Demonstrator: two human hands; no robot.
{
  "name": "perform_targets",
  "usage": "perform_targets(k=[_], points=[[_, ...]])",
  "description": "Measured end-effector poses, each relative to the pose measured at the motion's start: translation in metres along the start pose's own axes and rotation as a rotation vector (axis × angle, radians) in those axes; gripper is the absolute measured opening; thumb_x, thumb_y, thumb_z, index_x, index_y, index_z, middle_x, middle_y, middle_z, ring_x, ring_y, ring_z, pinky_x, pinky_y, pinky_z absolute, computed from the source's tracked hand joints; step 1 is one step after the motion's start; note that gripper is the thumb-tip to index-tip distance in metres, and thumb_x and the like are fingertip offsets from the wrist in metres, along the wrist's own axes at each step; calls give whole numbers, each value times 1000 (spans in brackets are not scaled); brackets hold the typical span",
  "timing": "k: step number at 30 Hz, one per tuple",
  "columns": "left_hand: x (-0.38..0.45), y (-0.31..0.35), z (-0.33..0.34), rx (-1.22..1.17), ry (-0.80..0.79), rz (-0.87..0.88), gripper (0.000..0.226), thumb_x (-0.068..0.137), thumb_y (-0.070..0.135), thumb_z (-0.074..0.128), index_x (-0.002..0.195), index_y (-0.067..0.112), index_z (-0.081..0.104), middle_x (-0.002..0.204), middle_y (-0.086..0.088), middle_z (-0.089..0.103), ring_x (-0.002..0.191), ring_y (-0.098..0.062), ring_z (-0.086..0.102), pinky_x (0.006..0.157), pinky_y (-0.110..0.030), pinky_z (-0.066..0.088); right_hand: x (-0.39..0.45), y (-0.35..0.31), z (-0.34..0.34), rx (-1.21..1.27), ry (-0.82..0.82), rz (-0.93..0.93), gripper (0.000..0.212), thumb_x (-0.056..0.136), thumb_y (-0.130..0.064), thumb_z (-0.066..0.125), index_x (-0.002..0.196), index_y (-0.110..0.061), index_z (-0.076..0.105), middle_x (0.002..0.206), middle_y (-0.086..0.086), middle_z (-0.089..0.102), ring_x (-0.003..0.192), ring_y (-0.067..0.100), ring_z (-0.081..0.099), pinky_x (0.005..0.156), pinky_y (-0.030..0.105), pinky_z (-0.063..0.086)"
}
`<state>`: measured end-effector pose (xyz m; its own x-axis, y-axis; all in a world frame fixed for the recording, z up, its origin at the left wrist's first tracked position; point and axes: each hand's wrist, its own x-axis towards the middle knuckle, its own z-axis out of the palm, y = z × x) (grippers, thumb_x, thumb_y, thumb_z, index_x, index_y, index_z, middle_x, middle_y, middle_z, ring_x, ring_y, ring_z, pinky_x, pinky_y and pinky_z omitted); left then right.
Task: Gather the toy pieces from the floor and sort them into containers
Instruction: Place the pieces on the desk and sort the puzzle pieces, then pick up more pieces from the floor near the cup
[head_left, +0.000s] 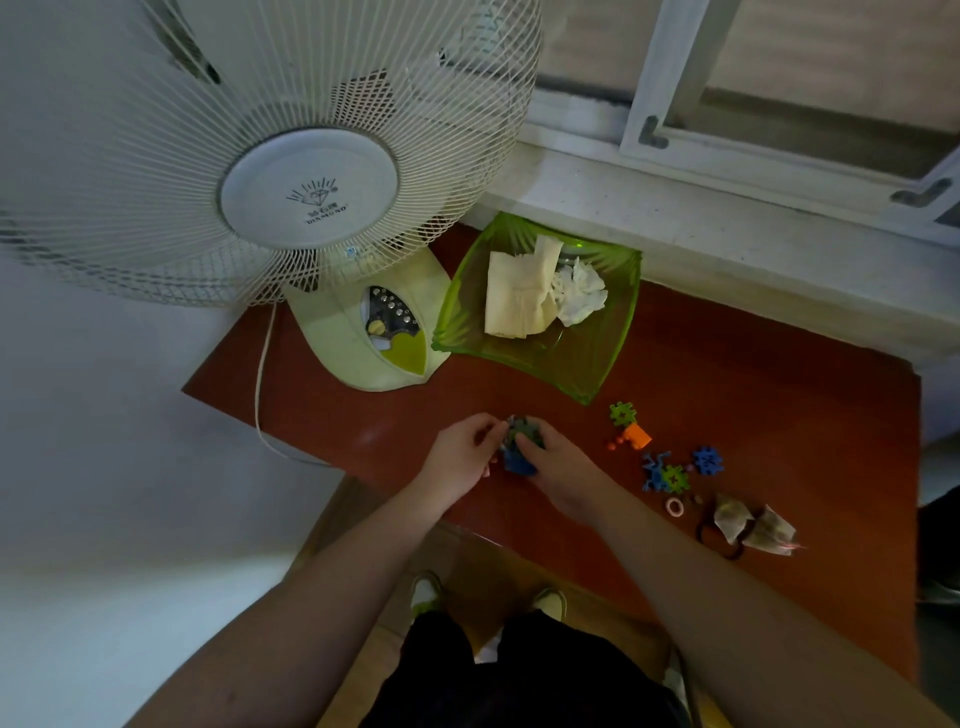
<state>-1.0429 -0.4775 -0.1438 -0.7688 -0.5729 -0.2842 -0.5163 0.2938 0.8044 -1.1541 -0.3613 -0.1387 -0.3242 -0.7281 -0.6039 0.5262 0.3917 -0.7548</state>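
Both hands meet over the red-brown table. My left hand and my right hand together hold a small cluster of toy pieces, a green snowflake piece on top of a blue one. To the right on the table lie loose pieces: a green snowflake, an orange block, a blue and green clump and a blue snowflake. A green translucent dish stands behind them, holding folded paper and a crumpled tissue.
A large white desk fan stands at the back left, its cord hanging over the table's left edge. A pink ring, a black hair band and crumpled wrappers lie at the right. A white window sill runs behind.
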Motion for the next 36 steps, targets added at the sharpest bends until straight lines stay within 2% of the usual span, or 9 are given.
perform_targets(k=[3, 6, 12, 19, 24, 30, 32, 36], points=[[-2, 3, -1, 7, 45, 4, 19, 97, 39, 49, 85, 32, 62, 62, 5, 64, 46, -7, 58, 46, -14, 40, -1, -1, 0, 55, -16, -2, 32, 101, -13, 44, 132, -17, 45, 122, 3, 56, 109, 17, 58, 97, 33, 47], [-6, 3, -1, 4, 67, -6, 23, 98, 42, 44, 82, 35, 60, 62, 5, 63, 46, -9, 58, 47, -15, 40, 0, -2, 1, 36, 39, -4, 33, 100, -15, 47, 133, -14, 47, 128, 8, 55, 111, 20, 57, 93, 33, 49], [-15, 1, -2, -44, 101, -96, 28, 100, 42, 39, 80, 33, 57, 60, 5, 63, 47, -9, 58, 51, -15, 42, 2, -2, -7, 170, 114, 35, 45, 98, -12, 51, 141, -6, 41, 139, 12, 50, 122, 28, 53, 104, 46, 44], [-32, -7, -16, -197, 154, -211, 39, 101, 33, 36, 79, 17, 63, 55, 5, 60, 46, -11, 55, 53, -17, 45, 2, 3, 3, 148, 97, 54, 43, 96, -12, 54, 138, -8, 45, 137, 12, 53, 122, 27, 53, 106, 47, 43], [-51, -20, -38, -395, 214, -391, 33, 95, 20, 36, 75, 18, 63, 60, 2, 62, 47, -11, 54, 39, -16, 36, 5, 6, 33, 42, 80, 36, 38, 96, -15, 55, 133, -11, 50, 131, 9, 58, 113, 22, 60, 100, 42, 48], [-94, -56, -78, -596, 357, -479, 33, 95, 22, 39, 71, 17, 61, 58, -2, 61, 44, -15, 55, 41, -19, 37, 9, 14, 91, -59, -12, 14, 36, 96, -14, 55, 131, -8, 51, 126, 9, 63, 110, 22, 64, 92, 37, 52], [-114, -71, -91, -647, 408, -514, 34, 96, 24, 41, 70, 16, 61, 57, -3, 61, 41, -13, 54, 38, -16, 35, 8, 18, 114, -64, -68, 14, 29, 97, -12, 53, 126, -8, 54, 121, 8, 66, 107, 19, 66, 89, 33, 53], [-164, -104, -116, -693, 495, -603, 31, 97, 27, 39, 79, 15, 60, 59, -2, 61, 43, -12, 55, 37, -15, 32, 5, 37, 169, -149, -128, 45, 32, 95, -14, 56, 127, -9, 55, 125, 12, 63, 111, 23, 63, 100, 42, 48]])
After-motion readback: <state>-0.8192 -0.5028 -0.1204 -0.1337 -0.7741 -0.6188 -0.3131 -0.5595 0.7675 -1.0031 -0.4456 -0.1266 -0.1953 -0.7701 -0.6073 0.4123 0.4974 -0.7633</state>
